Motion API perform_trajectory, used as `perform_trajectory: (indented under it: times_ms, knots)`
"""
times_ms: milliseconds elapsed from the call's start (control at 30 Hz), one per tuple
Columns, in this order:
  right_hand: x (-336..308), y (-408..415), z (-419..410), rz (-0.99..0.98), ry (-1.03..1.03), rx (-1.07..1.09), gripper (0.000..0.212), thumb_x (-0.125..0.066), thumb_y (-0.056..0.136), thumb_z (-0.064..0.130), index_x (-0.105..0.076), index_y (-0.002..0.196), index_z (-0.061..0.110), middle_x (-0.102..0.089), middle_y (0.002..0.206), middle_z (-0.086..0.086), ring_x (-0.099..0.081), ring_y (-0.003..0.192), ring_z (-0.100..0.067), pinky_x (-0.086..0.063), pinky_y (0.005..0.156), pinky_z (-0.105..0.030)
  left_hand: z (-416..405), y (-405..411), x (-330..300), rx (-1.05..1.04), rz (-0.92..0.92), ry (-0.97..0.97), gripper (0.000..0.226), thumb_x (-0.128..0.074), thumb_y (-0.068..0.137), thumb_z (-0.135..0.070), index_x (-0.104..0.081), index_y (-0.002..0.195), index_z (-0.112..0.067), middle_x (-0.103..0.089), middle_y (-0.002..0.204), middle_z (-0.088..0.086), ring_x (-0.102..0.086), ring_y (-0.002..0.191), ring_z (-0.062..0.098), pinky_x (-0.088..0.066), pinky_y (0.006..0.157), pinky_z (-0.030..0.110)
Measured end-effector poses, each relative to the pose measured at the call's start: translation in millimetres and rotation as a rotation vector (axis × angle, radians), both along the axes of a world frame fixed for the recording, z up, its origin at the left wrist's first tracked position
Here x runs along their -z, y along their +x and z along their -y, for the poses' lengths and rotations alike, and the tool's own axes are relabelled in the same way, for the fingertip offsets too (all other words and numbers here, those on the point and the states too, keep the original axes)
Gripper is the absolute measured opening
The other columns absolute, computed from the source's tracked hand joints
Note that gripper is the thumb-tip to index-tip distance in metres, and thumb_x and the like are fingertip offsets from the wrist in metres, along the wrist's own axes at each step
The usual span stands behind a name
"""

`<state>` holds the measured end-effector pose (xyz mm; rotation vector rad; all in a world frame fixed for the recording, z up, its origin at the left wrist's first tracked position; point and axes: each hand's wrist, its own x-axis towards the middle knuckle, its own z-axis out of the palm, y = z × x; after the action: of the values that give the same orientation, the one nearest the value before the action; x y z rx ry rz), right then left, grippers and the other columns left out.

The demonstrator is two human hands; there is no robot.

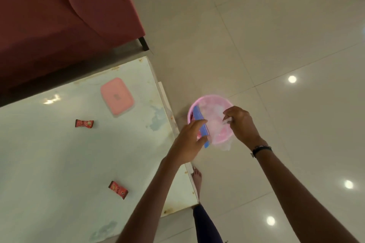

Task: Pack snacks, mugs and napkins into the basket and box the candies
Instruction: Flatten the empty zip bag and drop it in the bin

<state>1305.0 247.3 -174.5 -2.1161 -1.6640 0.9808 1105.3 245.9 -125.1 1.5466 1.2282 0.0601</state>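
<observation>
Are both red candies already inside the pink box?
No: both red candies lie loose on the table, and the pink box has its lid on.

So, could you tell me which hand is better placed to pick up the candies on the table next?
Left. The left hand is nearer the candies; the right hand pinches plastic over the basket.

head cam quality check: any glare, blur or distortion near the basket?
Head view: dim, warm light; round lamp glare spots on the floor tiles and a streak on the table. Pink basket, left hand and right hand motion-blurred, basket contents unclear. Wide-angle bending toward the edges.
</observation>
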Motion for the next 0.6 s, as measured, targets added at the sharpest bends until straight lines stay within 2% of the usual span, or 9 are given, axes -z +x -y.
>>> perform_trajectory:
  times_ms: [67, 133, 233, 300, 367, 467, 600]
  knots:
    - [30, -6, 7, 0.033, -0.075, 0.09, 0.025, -0.049, 0.074, -0.017, -0.069, 0.082, -0.003, -0.07, 0.096, -0.019, -0.067, 0.089, -0.033, -0.055, 0.077, -0.037, 14, 0, 16, 0.018, -0.019, 0.009, 0.047, -0.053, 0.092, -0.024, -0.04, 0.136, -0.018, -0.045, 0.141, 0.002, -0.042, 0.126, 0.022, -0.036, 0.106, 0.035]
    - [60, -16, 16, 0.081, -0.203, 0.035, 0.029, -0.046, 0.08, -0.012, -0.065, 0.099, -0.004, -0.065, 0.112, -0.02, -0.061, 0.107, -0.033, -0.048, 0.089, -0.033, 23, -1, 32, 0.035, -0.039, 0.001, 0.047, -0.053, 0.092, -0.025, -0.039, 0.136, -0.019, -0.044, 0.142, 0.0, -0.04, 0.126, 0.021, -0.036, 0.106, 0.036]
    - [105, -29, 27, 0.088, -0.437, -0.158, 0.041, -0.046, 0.088, 0.001, -0.044, 0.129, -0.005, -0.034, 0.147, -0.019, -0.035, 0.136, -0.032, -0.038, 0.107, -0.038, 25, 1, 57, 0.08, -0.076, -0.019, 0.047, -0.05, 0.093, -0.027, -0.037, 0.138, -0.021, -0.042, 0.144, -0.003, -0.037, 0.13, 0.019, -0.037, 0.107, 0.036]
    - [135, -35, 31, 0.118, -0.515, -0.252, 0.06, -0.049, 0.086, 0.005, -0.026, 0.141, 0.001, -0.008, 0.157, -0.019, -0.025, 0.14, -0.039, -0.034, 0.11, -0.045, 22, 4, 72, 0.119, -0.112, -0.013, 0.047, -0.049, 0.094, -0.029, -0.037, 0.138, -0.021, -0.04, 0.146, -0.003, -0.035, 0.132, 0.019, -0.037, 0.107, 0.036]
    - [162, -40, 28, 0.163, -0.569, -0.263, 0.072, -0.047, 0.087, 0.003, -0.011, 0.149, 0.013, 0.004, 0.158, -0.017, -0.02, 0.14, -0.044, -0.032, 0.11, -0.049, 17, 8, 87, 0.161, -0.139, 0.007, 0.046, -0.048, 0.094, -0.029, -0.037, 0.138, -0.02, -0.04, 0.146, -0.003, -0.035, 0.132, 0.018, -0.038, 0.105, 0.034]
    - [197, -44, 16, 0.227, -0.608, -0.289, 0.065, -0.037, 0.093, 0.008, -0.009, 0.15, 0.023, 0.0, 0.16, -0.011, -0.027, 0.139, -0.04, -0.033, 0.108, -0.049, 11, 13, 109, 0.184, -0.148, 0.033, 0.045, -0.046, 0.095, -0.028, -0.037, 0.138, -0.02, -0.04, 0.145, -0.004, -0.035, 0.131, 0.017, -0.039, 0.102, 0.032]
    - [238, -38, 0, 0.24, -0.637, -0.349, 0.055, -0.037, 0.097, 0.026, -0.016, 0.148, 0.023, -0.009, 0.16, -0.006, -0.039, 0.133, -0.038, -0.037, 0.107, -0.049, 13, 17, 135, 0.148, -0.146, 0.042, 0.043, -0.046, 0.095, -0.028, -0.038, 0.136, -0.019, -0.043, 0.142, -0.004, -0.038, 0.129, 0.017, -0.04, 0.101, 0.033]
